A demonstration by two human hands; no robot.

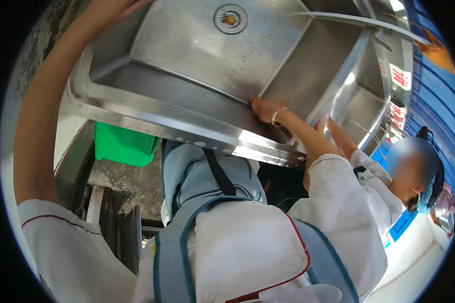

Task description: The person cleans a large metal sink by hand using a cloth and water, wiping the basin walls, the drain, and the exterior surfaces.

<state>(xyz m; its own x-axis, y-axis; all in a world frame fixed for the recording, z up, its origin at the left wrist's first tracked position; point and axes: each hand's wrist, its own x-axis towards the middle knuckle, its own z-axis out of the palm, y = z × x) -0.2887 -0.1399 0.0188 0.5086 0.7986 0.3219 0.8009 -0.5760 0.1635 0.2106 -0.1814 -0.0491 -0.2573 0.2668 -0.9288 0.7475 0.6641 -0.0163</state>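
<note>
A stainless steel sink (197,45) lies before me, with orange-brown scraps in its round drain strainer (230,19). My right hand (267,110), with a bracelet at the wrist, reaches down into the near right corner of the basin. Its fingertips are at the floor seam beside something orange-brown; whether they grip it I cannot tell. Along the left side my left arm stretches forward, and my left hand (115,9) is at the top edge of the view over the basin's left side, partly cut off, its fingers mostly hidden.
A co-worker (379,189) at the right has an arm by the divider (339,81) of the neighbouring basin. A curved pale pipe (349,17) crosses the upper right. Signs with red writing (400,77) hang beyond. Below the sink's front rim stands a green plastic bin (125,144).
</note>
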